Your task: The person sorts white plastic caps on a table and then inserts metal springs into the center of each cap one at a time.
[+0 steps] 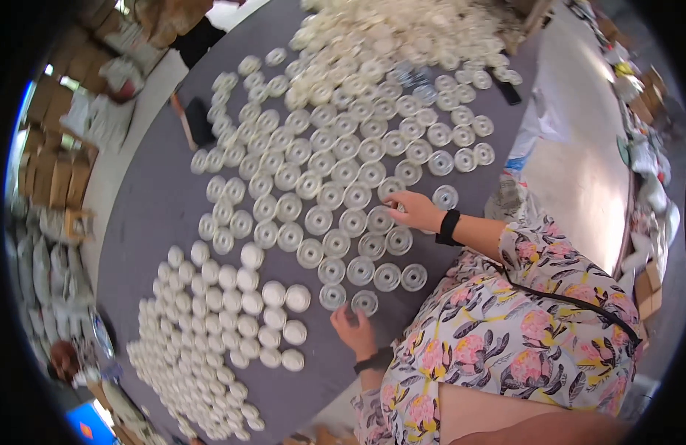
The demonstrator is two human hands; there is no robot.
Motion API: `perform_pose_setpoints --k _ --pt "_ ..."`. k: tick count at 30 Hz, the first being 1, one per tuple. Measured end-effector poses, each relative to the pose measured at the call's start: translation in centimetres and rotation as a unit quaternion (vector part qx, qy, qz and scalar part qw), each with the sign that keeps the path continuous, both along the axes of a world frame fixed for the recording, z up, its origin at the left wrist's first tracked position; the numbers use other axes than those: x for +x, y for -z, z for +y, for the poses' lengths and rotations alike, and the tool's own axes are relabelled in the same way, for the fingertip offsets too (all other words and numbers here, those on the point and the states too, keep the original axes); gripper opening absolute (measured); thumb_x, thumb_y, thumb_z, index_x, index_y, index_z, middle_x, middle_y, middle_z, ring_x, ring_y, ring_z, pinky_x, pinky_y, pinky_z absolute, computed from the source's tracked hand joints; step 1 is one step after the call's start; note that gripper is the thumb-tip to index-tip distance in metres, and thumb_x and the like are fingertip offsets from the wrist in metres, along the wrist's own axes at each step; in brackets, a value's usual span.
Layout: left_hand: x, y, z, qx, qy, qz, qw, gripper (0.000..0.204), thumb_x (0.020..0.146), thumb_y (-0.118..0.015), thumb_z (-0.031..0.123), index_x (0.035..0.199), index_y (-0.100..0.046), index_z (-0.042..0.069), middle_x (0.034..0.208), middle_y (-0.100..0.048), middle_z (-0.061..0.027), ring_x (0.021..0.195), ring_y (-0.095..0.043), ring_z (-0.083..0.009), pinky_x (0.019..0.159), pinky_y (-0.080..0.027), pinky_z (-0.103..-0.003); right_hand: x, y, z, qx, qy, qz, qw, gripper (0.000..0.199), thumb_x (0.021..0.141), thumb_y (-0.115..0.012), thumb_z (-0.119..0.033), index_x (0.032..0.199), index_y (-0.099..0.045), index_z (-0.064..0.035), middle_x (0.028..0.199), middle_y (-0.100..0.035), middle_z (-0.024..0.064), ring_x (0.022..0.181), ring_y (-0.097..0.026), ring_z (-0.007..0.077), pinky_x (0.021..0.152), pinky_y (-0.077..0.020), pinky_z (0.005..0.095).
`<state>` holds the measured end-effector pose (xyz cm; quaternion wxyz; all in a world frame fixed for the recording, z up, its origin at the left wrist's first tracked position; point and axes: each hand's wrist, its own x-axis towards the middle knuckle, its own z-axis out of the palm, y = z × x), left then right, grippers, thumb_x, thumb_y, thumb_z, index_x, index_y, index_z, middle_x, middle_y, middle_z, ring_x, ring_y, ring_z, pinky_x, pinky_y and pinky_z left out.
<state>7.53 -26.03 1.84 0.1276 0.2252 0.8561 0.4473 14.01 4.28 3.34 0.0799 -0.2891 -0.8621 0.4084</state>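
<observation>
Many clear plastic discs (335, 243), round with a ring at the centre, lie spread over a grey round table (146, 215). My right hand (419, 211), a black band at its wrist, reaches in over the discs. Its fingers are curled together at the edge of one clear disc (379, 220); what they pinch, if anything, is hidden. Closer to the table's near edge, my left hand (353, 335) has its fingers apart. Its fingertips are beside a clear disc (365, 302) at the near end of the group, with nothing visible in its grasp.
White round caps (228, 300) form a dense group on the left. A large heap of pale discs (402, 33) covers the far end. A dark phone-like object (508, 89) sits by the right edge, and a black-headed brush-like tool (198, 122) at the far left edge. Cartons (61, 182) stand beyond.
</observation>
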Motion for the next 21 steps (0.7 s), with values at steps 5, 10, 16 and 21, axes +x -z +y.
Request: perform_pose_setpoints --k 5,10,16,21 --pt "1.7 -1.7 7.9 -0.018 0.006 -0.013 1.000 0.023 0.076 -0.062 0.005 0.099 -0.057 0.003 0.095 -0.049 -0.0073 0.066 -0.049 -0.0140 0.058 -0.040 -0.026 2.5 -1.1 15.9 0.083 0.128 0.031 0.988 0.029 0.078 -0.057 -0.022 0.102 -0.057 -0.0059 0.079 -0.060 0.0104 0.075 -0.059 0.0270 0.067 -0.0459 0.0368" --pt "4.6 -3.9 15.7 -0.044 -0.024 -0.043 0.998 0.023 0.076 -0.061 0.003 0.098 -0.056 0.003 0.099 -0.047 -0.0093 0.067 -0.049 -0.0164 0.057 -0.040 -0.027 2.6 -0.7 32.6 0.185 0.169 0.033 0.968 0.033 0.075 -0.059 -0.017 0.107 -0.055 -0.0083 0.095 -0.058 0.0123 0.094 -0.054 0.0293 0.078 -0.0441 0.0380" --pt "7.6 -3.2 22.2 -0.095 -0.051 -0.009 0.994 0.024 0.075 -0.061 0.002 0.099 -0.056 0.002 0.097 -0.048 -0.0100 0.071 -0.050 -0.0179 0.059 -0.042 -0.028 -1.6 0.6 43.5 0.320 0.108 -0.088 0.937 0.042 0.072 -0.060 -0.011 0.113 -0.053 -0.0134 0.108 -0.052 0.0119 0.105 -0.049 0.0288 0.083 -0.0430 0.0393" --pt "9.8 -3.4 26.0 -0.064 -0.084 -0.052 0.993 0.023 0.077 -0.059 0.001 0.100 -0.056 0.002 0.097 -0.048 -0.0103 0.075 -0.051 -0.0176 0.061 -0.043 -0.027 -1.4 -0.7 47.8 0.283 0.102 -0.082 0.950 0.041 0.074 -0.057 -0.011 0.115 -0.052 -0.0119 0.098 -0.054 0.0130 0.094 -0.054 0.0302 0.077 -0.0473 0.0395"
